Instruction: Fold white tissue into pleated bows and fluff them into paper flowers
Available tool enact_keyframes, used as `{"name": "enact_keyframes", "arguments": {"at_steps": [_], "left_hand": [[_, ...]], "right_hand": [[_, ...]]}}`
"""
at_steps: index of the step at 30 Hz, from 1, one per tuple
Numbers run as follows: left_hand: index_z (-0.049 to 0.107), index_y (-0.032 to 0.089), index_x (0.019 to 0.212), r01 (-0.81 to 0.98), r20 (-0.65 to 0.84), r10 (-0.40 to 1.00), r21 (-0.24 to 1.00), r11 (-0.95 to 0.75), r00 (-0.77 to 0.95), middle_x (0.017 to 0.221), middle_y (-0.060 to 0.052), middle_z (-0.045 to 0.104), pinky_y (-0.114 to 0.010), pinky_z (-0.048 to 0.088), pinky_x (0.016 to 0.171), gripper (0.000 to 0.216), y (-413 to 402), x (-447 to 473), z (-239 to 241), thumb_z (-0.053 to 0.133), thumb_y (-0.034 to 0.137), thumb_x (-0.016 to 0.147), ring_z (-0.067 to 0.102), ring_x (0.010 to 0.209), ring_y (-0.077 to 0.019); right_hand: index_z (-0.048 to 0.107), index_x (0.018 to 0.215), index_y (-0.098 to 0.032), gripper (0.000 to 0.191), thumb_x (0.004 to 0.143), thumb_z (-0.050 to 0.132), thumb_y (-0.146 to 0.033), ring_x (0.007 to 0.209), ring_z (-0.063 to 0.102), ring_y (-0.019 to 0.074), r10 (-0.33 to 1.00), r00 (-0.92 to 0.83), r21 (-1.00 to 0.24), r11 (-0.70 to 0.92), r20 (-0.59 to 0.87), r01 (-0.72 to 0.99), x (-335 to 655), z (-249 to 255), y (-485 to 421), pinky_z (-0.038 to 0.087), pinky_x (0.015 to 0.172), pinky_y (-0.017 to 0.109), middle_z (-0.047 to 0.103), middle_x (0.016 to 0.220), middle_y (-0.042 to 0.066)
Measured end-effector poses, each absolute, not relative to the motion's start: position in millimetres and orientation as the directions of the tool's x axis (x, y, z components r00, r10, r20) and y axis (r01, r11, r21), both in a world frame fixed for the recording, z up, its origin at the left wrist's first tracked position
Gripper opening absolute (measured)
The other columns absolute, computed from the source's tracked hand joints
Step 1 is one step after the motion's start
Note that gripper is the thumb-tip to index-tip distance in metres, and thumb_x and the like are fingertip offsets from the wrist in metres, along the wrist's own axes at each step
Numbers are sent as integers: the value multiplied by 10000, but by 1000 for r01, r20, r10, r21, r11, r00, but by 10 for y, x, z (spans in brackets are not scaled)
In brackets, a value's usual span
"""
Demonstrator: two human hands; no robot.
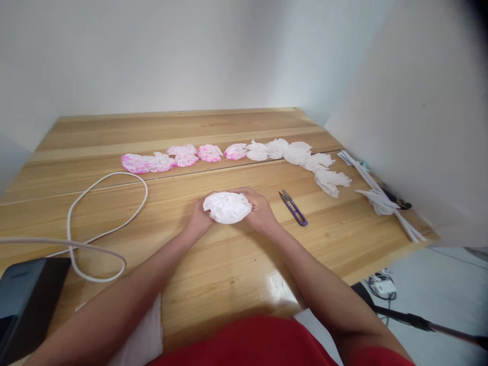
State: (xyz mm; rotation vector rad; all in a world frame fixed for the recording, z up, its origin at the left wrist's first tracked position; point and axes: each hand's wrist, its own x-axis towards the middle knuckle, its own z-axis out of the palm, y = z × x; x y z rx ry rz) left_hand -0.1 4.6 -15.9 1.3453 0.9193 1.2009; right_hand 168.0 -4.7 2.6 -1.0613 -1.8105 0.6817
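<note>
Between my two hands is a white tissue paper flower (227,207), round and ruffled, held just above the wooden table. My left hand (201,213) grips its left side, the fingers mostly hidden behind the paper. On the other side my right hand (259,207) is closed around the right edge, thumb and fingers curled. Purple thread snips (293,207) lie on the table to the right of my right hand. Beyond the hands runs a row of tissue flowers: pink-tinged ones (209,153) on the left and plain white ones (297,152) on the right.
A white cable (147,190) loops over the table's left side near a dark box-like device (34,284). White strips (381,195) lie along the right edge. White tissue sheets (147,330) sit under my left forearm. Walls (190,56) bound the table behind and at right.
</note>
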Motion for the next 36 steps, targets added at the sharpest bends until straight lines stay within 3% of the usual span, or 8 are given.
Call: {"name": "enact_keyframes", "arguments": {"at_steps": [8,16,22,24,28,30,32,36], "left_hand": [[641,167,779,-31,115,978,993,-111,175,783,-30,720,-245,524,649,151,19,-18,-137,643,233,643,669,750,-176],[605,159,932,-3,145,989,989,-145,42,920,-41,693,-254,506,733,289,96,-10,-171,601,179,644,640,845,-167],[581,159,970,18,124,992,992,-124,24,902,-35,645,-254,473,727,233,118,-12,-214,569,227,747,596,766,-134],[580,158,941,19,126,992,992,-126,20,874,-32,637,-251,464,722,209,123,-15,-229,575,226,744,585,762,-135],[592,164,920,24,139,989,990,-140,44,890,-37,640,-243,455,741,161,131,-30,-265,561,234,779,595,820,-140],[602,167,928,30,136,989,990,-138,58,902,-43,651,-247,462,752,157,132,-32,-278,552,239,798,606,839,-144],[610,169,901,51,126,990,990,-130,65,895,-46,661,-256,472,753,134,130,-27,-281,544,233,803,616,838,-149],[619,174,876,79,121,989,989,-128,83,894,-45,670,-273,485,758,122,120,-15,-261,532,215,801,627,840,-159]], "right_hand": [[733,940,-246,179,820,606,-206,960,641,210,860,-241,-765,510,450,393,1673,-16,-24,486,868,373,727,993,51],[686,769,-213,103,767,589,-177,773,620,185,907,-111,-816,415,407,401,1701,30,-21,501,698,308,677,824,23],[644,902,-202,193,722,591,-153,800,626,197,918,-2,-825,358,397,437,1705,179,101,489,703,302,689,884,25],[647,912,-216,210,724,583,-147,833,627,200,899,-86,-772,416,430,480,1696,252,218,485,736,301,689,905,24],[648,985,-223,273,789,489,-120,968,613,209,810,-256,-520,546,527,657,1813,277,575,467,837,313,665,1023,57],[643,1013,-220,325,779,456,-95,1037,598,215,830,-213,-470,481,515,740,1965,190,775,465,867,317,661,1076,60],[633,1022,-212,371,746,429,-70,1039,604,214,889,-87,-458,314,450,832,2166,58,951,468,883,318,674,1087,59],[623,1051,-156,386,731,418,-84,1034,606,294,919,33,-438,155,392,885,2622,-170,1160,468,891,419,671,1118,141]]}}
